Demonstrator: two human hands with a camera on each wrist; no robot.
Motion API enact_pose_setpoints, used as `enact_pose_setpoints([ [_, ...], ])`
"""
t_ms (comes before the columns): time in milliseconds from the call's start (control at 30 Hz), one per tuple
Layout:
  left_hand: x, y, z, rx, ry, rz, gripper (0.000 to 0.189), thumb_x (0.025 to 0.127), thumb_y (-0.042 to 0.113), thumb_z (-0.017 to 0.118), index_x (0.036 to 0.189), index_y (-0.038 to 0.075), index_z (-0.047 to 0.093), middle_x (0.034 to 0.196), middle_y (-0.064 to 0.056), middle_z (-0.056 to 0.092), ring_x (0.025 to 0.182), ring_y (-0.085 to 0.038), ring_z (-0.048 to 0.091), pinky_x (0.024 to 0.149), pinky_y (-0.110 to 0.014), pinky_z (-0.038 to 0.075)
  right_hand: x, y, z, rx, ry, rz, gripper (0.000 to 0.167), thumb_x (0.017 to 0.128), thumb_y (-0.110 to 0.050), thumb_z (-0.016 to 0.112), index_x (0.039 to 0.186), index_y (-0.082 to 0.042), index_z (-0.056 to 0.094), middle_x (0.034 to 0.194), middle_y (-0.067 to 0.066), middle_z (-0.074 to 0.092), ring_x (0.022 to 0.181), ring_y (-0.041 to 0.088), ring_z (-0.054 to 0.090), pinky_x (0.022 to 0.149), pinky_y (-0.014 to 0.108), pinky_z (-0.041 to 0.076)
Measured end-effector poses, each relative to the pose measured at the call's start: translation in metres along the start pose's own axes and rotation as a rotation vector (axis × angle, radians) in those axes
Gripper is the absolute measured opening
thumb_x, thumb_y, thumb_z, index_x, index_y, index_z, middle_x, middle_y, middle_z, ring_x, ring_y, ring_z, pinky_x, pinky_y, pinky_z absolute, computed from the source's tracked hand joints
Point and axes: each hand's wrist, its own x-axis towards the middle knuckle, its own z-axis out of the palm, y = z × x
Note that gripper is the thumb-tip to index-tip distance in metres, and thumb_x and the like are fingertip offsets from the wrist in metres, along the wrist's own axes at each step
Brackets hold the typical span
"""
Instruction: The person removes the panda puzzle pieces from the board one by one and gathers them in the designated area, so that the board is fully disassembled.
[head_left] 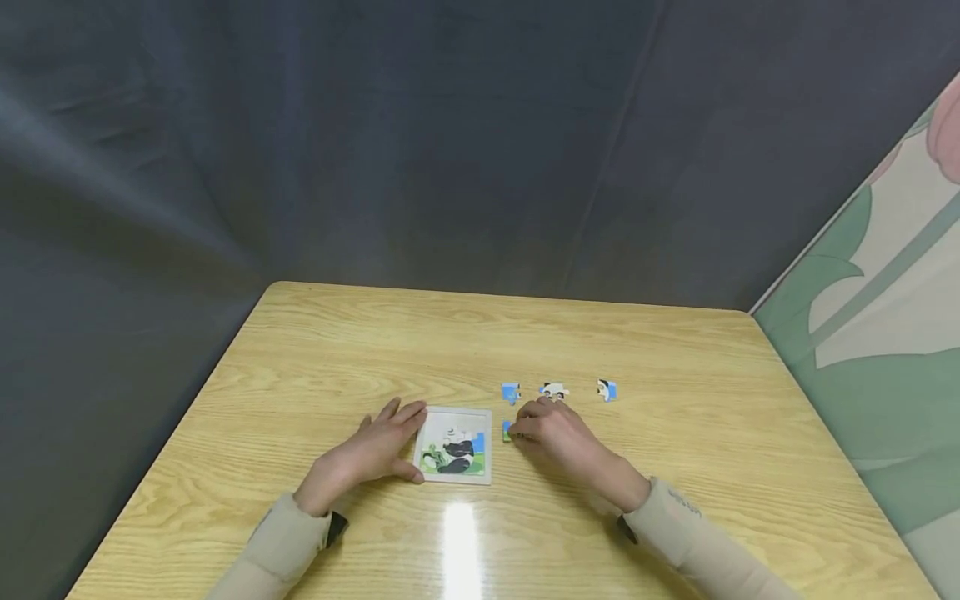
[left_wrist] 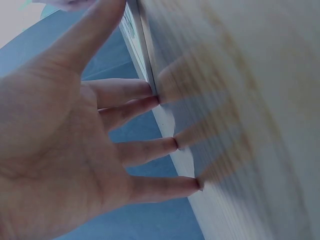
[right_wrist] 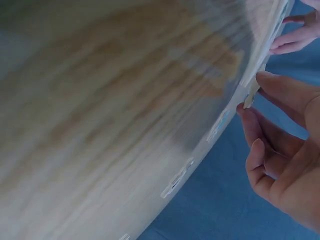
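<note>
A square puzzle tray (head_left: 453, 479) with a partly filled panda picture lies on the wooden table. My left hand (head_left: 378, 450) rests at its left side, fingers spread and fairly straight, thumb and forefinger touching the frame. In the left wrist view the fingertips (left_wrist: 195, 184) of that hand reach down to the tabletop. To the right of the tray, my right hand (head_left: 558, 433) pinches a blue and green puzzle piece (head_left: 507, 432) between thumb and forefinger. The right wrist view shows this piece (right_wrist: 251, 95) edge-on, tilted, its other fingers curled in.
Beyond the right hand lie a blue piece (head_left: 511, 392), a piece with a panda's face (head_left: 554, 390) and a blue, white and black piece (head_left: 607, 390). A dark curtain (head_left: 480, 150) hangs behind the table (head_left: 337, 333). Patterned fabric (head_left: 885, 350) hangs at the right.
</note>
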Motion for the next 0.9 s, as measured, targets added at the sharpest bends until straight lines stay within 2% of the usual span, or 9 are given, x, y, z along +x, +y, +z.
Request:
enact_pose_setpoints([
  [400,0.001,-0.001,0.0,-0.004,0.003,0.0,0.095,0.075,0.04,0.078,0.149,0.0,0.033,0.157,-0.01,0.024,0.143,-0.046,0.011,0.1,-0.076,0.019,-0.001,-0.003,0.004,-0.011,-0.032,-0.019,0.016,0.074,-0.006,0.081,0.088,-0.013,0.078,0.087,0.001,0.068,0.079,0.015,0.058,0.066,0.029,0.048],
  [633,0.0,-0.001,0.0,0.006,0.0,0.002,0.094,0.076,0.04,0.077,0.148,0.0,0.033,0.157,-0.011,0.024,0.142,-0.046,0.011,0.1,-0.075,0.019,-0.002,-0.007,0.004,-0.027,-0.081,0.01,0.016,0.077,-0.007,0.08,0.092,-0.012,0.077,0.097,0.005,0.066,0.082,0.017,0.056,0.066,0.029,0.049],
  [900,0.001,-0.001,0.0,0.013,-0.002,0.0,0.094,0.076,0.041,0.077,0.149,0.001,0.032,0.158,-0.01,0.024,0.143,-0.046,0.011,0.1,-0.075,0.02,0.021,-0.025,-0.003,0.017,-0.047,-0.017,0.019,0.079,-0.012,0.08,0.097,-0.009,0.076,0.097,0.004,0.064,0.083,0.016,0.057,0.068,0.028,0.05],
])
